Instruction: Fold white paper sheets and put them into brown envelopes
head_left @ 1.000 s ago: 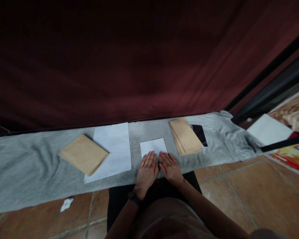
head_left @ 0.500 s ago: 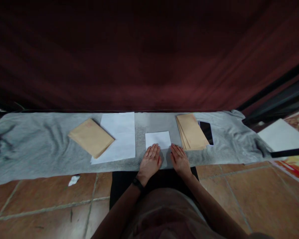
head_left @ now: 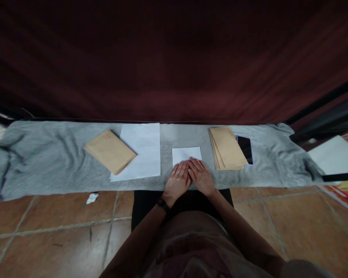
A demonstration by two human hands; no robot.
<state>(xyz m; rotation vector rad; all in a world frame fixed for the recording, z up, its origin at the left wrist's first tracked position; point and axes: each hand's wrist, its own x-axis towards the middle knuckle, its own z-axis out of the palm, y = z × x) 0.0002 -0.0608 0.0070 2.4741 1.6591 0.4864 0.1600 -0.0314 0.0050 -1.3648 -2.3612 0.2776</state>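
Head view, from the left: a stack of brown envelopes (head_left: 110,151) lies askew on the grey cloth (head_left: 60,170), its right corner overlapping the large white paper (head_left: 146,150), which is flat and, as far as it shows, unfolded; whether it is one sheet or several I cannot tell. Both are apart from the hands. Next comes the small white paper (head_left: 186,153), flat on the cloth in front of the person, its far part bare and its near edge covered. The left hand (head_left: 177,182), a dark band (head_left: 163,204) at its wrist, rests flat there, fingers together and grasping nothing; the right hand (head_left: 202,179) lies likewise, palm down, the two meeting over the paper. Judging by its smaller size, this piece may already be folded; whether the fold is finished is hidden beneath the fingers. Farther right, a second, slightly fanned stack of brown envelopes (head_left: 227,148) lies untouched, with a phone (head_left: 245,150) against its right side. So one piece seems partly worked, while the large paper and both stacks lie out of hand, no paper visibly inserted in them.
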